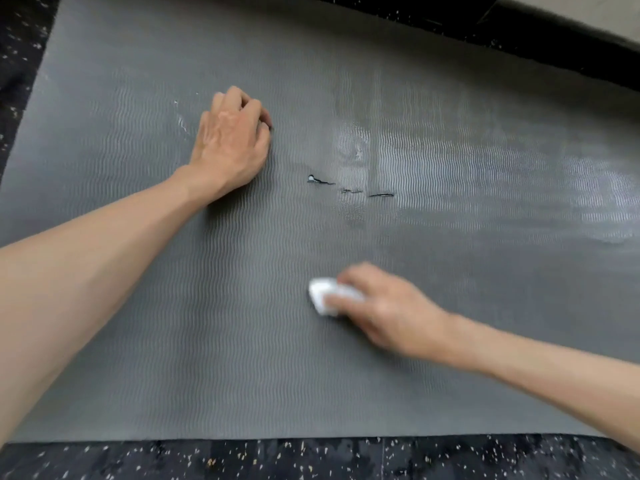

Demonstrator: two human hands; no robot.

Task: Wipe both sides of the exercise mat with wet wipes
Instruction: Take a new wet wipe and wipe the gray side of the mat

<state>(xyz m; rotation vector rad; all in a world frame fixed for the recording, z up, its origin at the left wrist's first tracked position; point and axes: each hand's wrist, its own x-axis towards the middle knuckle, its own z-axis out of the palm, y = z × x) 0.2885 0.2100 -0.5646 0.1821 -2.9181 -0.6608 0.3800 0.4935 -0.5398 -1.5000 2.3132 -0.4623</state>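
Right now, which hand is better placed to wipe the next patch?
The right hand: it grips the wet wipe on the mat. The left hand rests curled on the mat, holding nothing.

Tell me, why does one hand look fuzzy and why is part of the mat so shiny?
Head view: the right hand and its wet wipe are smeared, probably motion blur, while the left hand is sharp. Head view: the pale shine on the mat is light glaring off a wet-looking patch; the mat's edges bend from the wide lens.
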